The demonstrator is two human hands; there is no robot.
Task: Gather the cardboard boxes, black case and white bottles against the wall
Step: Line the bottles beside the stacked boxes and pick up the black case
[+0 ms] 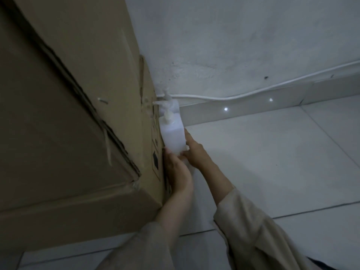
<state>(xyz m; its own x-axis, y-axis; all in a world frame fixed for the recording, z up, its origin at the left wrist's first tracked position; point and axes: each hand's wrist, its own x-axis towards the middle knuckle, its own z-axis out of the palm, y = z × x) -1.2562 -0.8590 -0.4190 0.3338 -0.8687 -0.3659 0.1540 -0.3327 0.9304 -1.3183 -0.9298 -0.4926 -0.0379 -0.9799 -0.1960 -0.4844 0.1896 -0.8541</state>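
A tall cardboard box fills the left of the view and stands against the white wall. Beside its right face, near the skirting, stands a white pump bottle on the tiled floor. A second white pump bottle stands just behind it, closer to the wall and partly hidden. My left hand holds the near bottle's lower left side, squeezed between bottle and box. My right hand holds its lower right side, fingers stretched along it. The black case is not in view.
A white cable runs along the wall above the glossy skirting. Pale floor tiles spread out to the right of the bottles. My long beige sleeves cover both forearms.
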